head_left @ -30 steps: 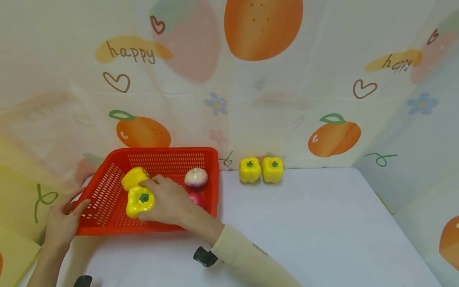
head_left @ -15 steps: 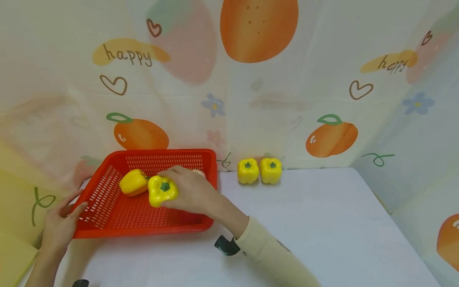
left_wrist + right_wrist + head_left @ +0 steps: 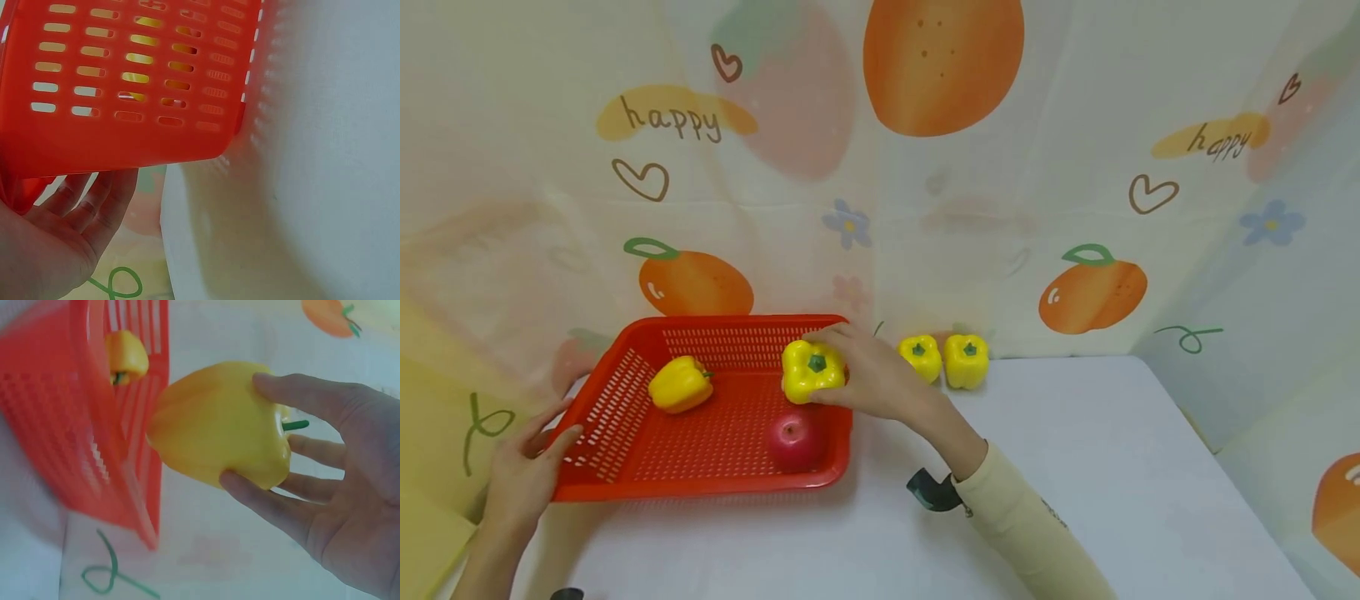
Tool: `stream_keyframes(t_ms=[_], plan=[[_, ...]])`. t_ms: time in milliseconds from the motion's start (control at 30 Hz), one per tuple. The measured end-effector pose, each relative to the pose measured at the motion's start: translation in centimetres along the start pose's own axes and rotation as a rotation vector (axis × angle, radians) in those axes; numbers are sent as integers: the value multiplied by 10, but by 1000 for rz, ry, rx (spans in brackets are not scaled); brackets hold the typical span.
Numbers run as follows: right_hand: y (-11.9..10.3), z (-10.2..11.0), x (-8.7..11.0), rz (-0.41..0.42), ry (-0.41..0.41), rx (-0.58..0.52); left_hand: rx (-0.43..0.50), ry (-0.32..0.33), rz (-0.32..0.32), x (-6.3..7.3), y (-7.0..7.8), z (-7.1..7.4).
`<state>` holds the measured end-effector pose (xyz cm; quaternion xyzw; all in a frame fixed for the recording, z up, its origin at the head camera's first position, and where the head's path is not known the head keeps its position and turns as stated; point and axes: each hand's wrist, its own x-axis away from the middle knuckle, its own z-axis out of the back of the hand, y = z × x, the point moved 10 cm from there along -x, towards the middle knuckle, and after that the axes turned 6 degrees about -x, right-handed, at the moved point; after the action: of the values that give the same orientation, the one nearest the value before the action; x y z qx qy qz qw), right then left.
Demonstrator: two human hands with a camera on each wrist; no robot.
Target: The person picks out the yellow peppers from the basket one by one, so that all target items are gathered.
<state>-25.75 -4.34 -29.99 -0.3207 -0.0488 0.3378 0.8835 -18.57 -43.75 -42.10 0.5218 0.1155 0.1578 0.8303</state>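
A yellow bell pepper point(image 3: 811, 372) with a green stem is held by my right hand point(image 3: 880, 371) over the right part of a red slotted basket point(image 3: 700, 493). In the right wrist view, the thumb and fingers lie round the stem end of this pepper point(image 3: 219, 425). My left hand point(image 3: 523, 475) grips the basket's left rim; its fingers point(image 3: 115, 206) show beneath the basket wall point(image 3: 125, 147) in the left wrist view. Another yellow bell pepper point(image 3: 680, 385) lies on its side in the basket. Nearer the front right corner sits a round dark-pink fruit or vegetable point(image 3: 794, 443).
Two more yellow bell peppers, a right one point(image 3: 966, 362) and a left one point(image 3: 920, 357) partly behind my right hand, stand upright on the white table point(image 3: 1075, 467). A fruit-printed cloth point(image 3: 970, 233) rises behind the table's back edge.
My right hand has carried the pepper rightward across the basket. The dark-pink item has come into view, and the white-and-purple round vegetable is now hidden. My left hand keeps its grip on the rim.
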Motion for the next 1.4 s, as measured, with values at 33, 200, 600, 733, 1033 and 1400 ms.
stream_keyframes(t_ms=[33, 200, 600, 733, 1033, 1400], plan=[[4, 3, 2, -3, 1, -10, -3, 1, 2, 0, 0, 1], [22, 14, 13, -6, 18, -55, -13, 5, 22, 1, -2, 2], [65, 52, 38, -44, 94, -115, 40, 7, 16, 1, -4, 1], [75, 67, 42, -76, 101, -107, 23, 8, 29, 2, -5, 1], [115, 96, 53, -133, 101, -38, 9, 17, 21, 1, -4, 1], [167, 130, 71, -245, 91, 44, -54, 19, 2, -1, -3, 1]])
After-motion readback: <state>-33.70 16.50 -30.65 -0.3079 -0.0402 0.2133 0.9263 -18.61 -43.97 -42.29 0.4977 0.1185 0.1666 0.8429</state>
